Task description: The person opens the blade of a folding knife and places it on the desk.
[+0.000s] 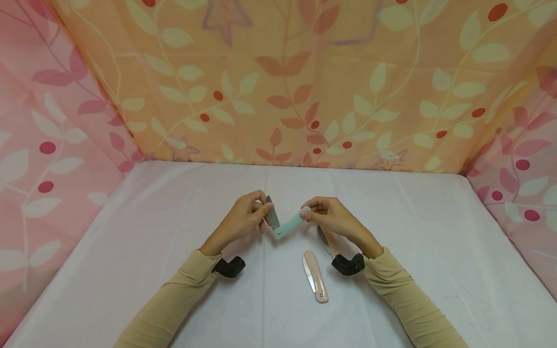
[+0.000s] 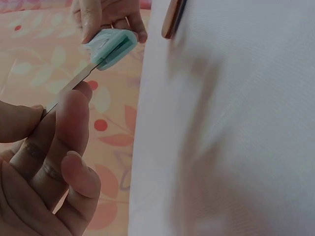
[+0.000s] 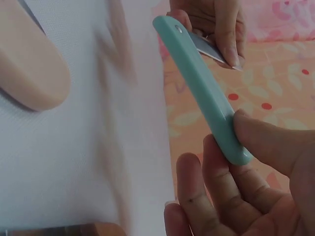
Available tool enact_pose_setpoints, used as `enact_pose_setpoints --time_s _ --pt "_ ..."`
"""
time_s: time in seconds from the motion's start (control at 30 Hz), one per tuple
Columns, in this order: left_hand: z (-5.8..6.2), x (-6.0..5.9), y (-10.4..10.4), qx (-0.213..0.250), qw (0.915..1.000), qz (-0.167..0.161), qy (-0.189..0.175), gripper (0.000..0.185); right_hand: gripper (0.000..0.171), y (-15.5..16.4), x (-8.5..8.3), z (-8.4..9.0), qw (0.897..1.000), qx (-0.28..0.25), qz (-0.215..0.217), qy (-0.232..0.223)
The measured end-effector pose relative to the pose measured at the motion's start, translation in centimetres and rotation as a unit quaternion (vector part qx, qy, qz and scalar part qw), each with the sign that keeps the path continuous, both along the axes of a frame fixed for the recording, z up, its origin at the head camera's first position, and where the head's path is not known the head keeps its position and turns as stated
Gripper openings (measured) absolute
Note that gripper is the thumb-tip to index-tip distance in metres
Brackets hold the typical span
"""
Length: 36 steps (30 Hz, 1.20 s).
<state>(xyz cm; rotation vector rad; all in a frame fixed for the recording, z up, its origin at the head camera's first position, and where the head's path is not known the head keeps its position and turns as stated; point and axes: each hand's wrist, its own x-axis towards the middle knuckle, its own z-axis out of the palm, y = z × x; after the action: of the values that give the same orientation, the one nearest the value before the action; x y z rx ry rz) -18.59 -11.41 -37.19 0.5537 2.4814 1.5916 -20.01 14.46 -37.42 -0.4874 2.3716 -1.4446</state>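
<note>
Nearest you, a pink folding knife (image 1: 315, 283) lies closed on the white tablecloth (image 1: 435, 251), just below your right hand and apart from it. Leave it where it is.

Above the cloth, you hold a mint-green folding knife (image 1: 285, 224) between both hands. Your right hand (image 1: 335, 217) pinches the butt end of the mint-green handle (image 3: 206, 93) between thumb and fingertips. Your left hand (image 1: 241, 220) pinches the steel blade (image 2: 69, 91) by its flats between thumb and forefinger; the other fingers curl loosely beside it. The blade stands at an angle to the handle, partly swung out.

To work the pivot well, keep your grip on the flats only, clear of the edge. Hold the handle steady and swing the blade in its own plane.

The edge side of the blade cannot be told. Your fingers cover the blade tip. A second pink object (image 1: 326, 239) under your right wrist is mostly hidden. Behind stands the floral fabric backdrop (image 1: 304, 82).
</note>
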Motion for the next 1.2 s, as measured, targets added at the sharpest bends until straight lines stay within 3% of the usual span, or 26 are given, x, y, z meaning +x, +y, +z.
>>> enact_pose_setpoints --time_s 0.17,0.4,0.63,0.9,1.2 --pt "0.09 0.04 -0.07 0.002 0.9999 -0.004 0.015 0.020 0.031 0.13 -0.05 0.00 1.000 -0.006 0.011 -0.017" --pt "0.15 0.19 0.25 0.018 0.9996 -0.021 0.006 0.017 0.025 -0.26 0.03 -0.19 0.999 -0.008 0.043 -0.027" --pt "0.23 0.32 0.33 -0.004 0.9998 -0.015 -0.009 0.021 0.024 -0.37 0.15 -0.02 0.999 0.003 0.042 -0.017" --pt "0.02 0.38 0.42 0.000 0.9997 -0.020 0.011 0.024 0.024 -0.37 0.12 -0.02 0.999 0.006 0.041 -0.011" --pt "0.56 0.65 0.49 0.004 0.9996 -0.009 0.026 0.023 0.021 -0.19 0.14 0.19 1.000 -0.009 0.013 -0.008"
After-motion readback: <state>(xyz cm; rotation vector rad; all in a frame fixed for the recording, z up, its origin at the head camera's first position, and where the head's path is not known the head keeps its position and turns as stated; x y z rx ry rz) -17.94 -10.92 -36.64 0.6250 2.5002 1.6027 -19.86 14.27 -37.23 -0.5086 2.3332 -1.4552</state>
